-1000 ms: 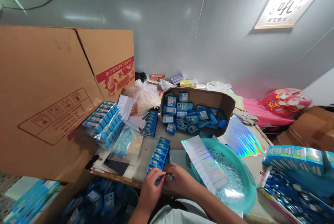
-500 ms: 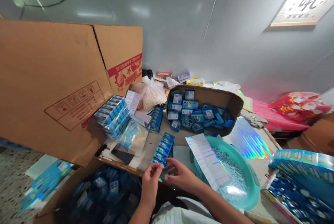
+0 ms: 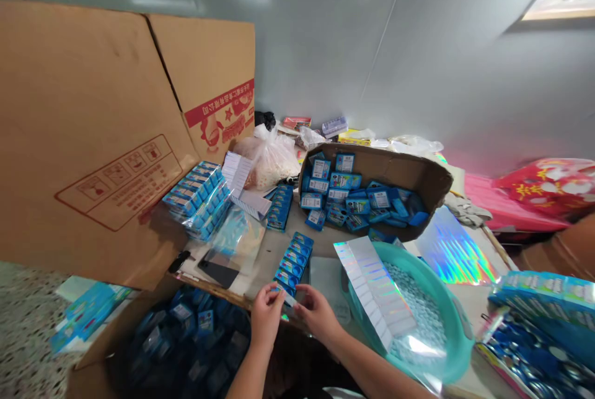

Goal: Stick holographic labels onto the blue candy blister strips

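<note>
The basin (image 3: pixel 458 318) right of the hands is smooth plastic. The carton (image 3: pixel 102 95) on their left is matt cardboard.

You have one view, worn on your head, looking from above the near edge of the tabletop (image 3: pixel 264 256), forward and down across it. It sits close to your work: your left hand (image 3: pixel 266 313) and right hand (image 3: pixel 320 315) show low, near the middle, by that near edge, with your forearms entering from the bottom. The view reaches wide, past the far edge to the grey wall (image 3: pixel 302 46), and beyond the left edge to the large carton (image 3: pixel 93 95) and speckled floor (image 3: pixel 23 306). This single view takes in the whole scene shown.
</note>
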Action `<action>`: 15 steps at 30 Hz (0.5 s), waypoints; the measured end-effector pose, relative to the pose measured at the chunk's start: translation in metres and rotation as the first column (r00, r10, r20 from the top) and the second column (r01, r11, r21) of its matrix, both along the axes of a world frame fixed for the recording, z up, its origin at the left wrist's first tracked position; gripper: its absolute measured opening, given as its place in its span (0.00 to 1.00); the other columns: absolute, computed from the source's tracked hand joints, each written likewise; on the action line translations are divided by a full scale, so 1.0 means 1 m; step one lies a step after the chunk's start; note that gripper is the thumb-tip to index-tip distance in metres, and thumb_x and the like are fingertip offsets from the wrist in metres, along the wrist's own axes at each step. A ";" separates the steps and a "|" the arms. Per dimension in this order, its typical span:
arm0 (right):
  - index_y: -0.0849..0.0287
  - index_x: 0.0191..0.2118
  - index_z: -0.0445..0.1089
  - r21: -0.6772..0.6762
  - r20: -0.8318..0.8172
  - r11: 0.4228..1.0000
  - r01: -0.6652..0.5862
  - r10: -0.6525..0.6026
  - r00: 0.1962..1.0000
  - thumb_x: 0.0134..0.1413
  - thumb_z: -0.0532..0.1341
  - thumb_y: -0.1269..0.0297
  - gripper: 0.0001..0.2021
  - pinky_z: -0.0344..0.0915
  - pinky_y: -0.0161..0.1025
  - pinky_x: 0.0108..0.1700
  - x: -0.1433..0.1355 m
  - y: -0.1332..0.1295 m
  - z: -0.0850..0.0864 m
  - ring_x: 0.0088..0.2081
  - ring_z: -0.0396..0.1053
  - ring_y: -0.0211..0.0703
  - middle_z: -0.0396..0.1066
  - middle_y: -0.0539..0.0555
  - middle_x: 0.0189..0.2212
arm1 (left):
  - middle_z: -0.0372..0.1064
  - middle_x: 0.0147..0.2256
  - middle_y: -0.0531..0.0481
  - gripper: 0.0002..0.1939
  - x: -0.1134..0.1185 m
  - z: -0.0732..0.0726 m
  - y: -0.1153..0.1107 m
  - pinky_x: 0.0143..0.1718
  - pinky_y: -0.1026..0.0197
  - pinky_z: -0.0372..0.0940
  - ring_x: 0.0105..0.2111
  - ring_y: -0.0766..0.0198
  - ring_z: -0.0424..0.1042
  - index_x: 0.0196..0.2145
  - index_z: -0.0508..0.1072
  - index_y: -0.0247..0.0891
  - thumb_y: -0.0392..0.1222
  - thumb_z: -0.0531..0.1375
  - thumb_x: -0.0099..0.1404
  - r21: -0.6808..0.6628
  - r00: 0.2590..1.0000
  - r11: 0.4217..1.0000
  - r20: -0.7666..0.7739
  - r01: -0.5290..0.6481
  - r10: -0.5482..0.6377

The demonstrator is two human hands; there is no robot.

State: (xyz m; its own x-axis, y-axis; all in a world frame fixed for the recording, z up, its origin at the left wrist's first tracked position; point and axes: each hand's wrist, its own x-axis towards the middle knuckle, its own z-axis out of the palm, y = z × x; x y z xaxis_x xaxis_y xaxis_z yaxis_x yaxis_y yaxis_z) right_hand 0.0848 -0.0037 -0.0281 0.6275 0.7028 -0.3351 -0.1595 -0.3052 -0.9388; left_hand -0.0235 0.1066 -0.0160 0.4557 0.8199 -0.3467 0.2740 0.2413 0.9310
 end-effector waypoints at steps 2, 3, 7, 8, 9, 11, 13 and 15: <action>0.60 0.48 0.69 0.025 0.006 1.000 0.005 -0.005 1.000 0.42 0.66 0.53 0.26 0.56 0.39 0.31 0.002 0.005 -0.012 0.26 0.60 0.41 0.62 0.42 0.21 | 0.80 0.32 0.45 0.23 0.003 -0.004 0.009 0.45 0.49 0.68 0.36 0.53 0.77 0.45 0.76 0.36 0.53 0.66 0.56 0.110 0.997 0.993 -0.064 0.046 -0.039; 0.60 0.47 0.68 0.035 0.006 0.999 0.009 -0.010 1.000 0.42 0.66 0.54 0.26 0.55 0.39 0.32 0.003 0.008 -0.017 0.26 0.60 0.40 0.62 0.42 0.21 | 0.80 0.33 0.45 0.23 0.005 -0.007 0.012 0.48 0.47 0.67 0.37 0.51 0.76 0.46 0.77 0.37 0.52 0.65 0.56 0.163 0.994 0.985 -0.098 0.058 -0.043; 0.57 0.44 0.64 0.064 -0.046 0.997 0.049 -0.046 0.998 0.42 0.69 0.53 0.24 0.53 0.37 0.32 0.005 0.015 -0.039 0.25 0.58 0.38 0.61 0.40 0.20 | 0.79 0.34 0.44 0.22 0.010 -0.023 0.014 0.55 0.41 0.64 0.44 0.47 0.73 0.48 0.78 0.38 0.51 0.62 0.58 0.324 0.982 0.942 -0.187 0.081 -0.020; 0.56 0.44 0.63 0.073 -0.076 0.996 0.060 -0.054 0.996 0.41 0.70 0.52 0.25 0.53 0.37 0.31 0.005 0.016 -0.045 0.25 0.58 0.37 0.62 0.40 0.20 | 0.79 0.36 0.44 0.22 0.010 -0.028 0.013 0.56 0.41 0.63 0.45 0.47 0.73 0.48 0.78 0.39 0.51 0.62 0.59 0.349 0.980 0.933 -0.197 0.082 -0.012; 0.55 0.42 0.61 0.081 -0.113 0.994 0.070 -0.061 0.992 0.40 0.70 0.49 0.27 0.54 0.36 0.30 0.005 0.016 -0.050 0.24 0.58 0.37 0.62 0.39 0.20 | 0.78 0.38 0.42 0.23 0.011 -0.034 0.012 0.57 0.41 0.64 0.46 0.48 0.73 0.48 0.77 0.39 0.52 0.62 0.58 0.369 0.979 0.926 -0.205 0.074 0.003; 0.52 0.39 0.56 0.087 -0.199 0.992 0.089 -0.071 0.977 0.37 0.71 0.43 0.31 0.56 0.35 0.29 0.005 0.016 -0.060 0.23 0.60 0.36 0.64 0.39 0.20 | 0.75 0.47 0.38 0.28 0.011 -0.044 0.011 0.55 0.43 0.67 0.47 0.48 0.73 0.52 0.74 0.36 0.53 0.62 0.57 0.388 0.974 0.921 -0.217 0.025 0.065; 0.51 0.35 0.52 0.058 -0.285 0.993 0.098 -0.078 0.955 0.33 0.71 0.39 0.33 0.58 0.34 0.28 0.004 0.015 -0.069 0.22 0.62 0.36 0.64 0.39 0.19 | 0.72 0.52 0.33 0.34 0.012 -0.053 0.014 0.50 0.45 0.71 0.46 0.48 0.75 0.56 0.70 0.32 0.56 0.62 0.56 0.373 0.968 0.928 -0.225 -0.018 0.109; 0.52 0.31 0.53 -0.011 -0.353 0.996 0.086 -0.085 0.932 0.35 0.71 0.39 0.31 0.59 0.35 0.26 0.004 0.015 -0.077 0.20 0.61 0.35 0.62 0.40 0.17 | 0.74 0.49 0.32 0.36 0.012 -0.057 0.020 0.47 0.46 0.73 0.45 0.47 0.76 0.53 0.72 0.30 0.58 0.63 0.54 0.329 0.970 0.944 -0.228 0.001 0.078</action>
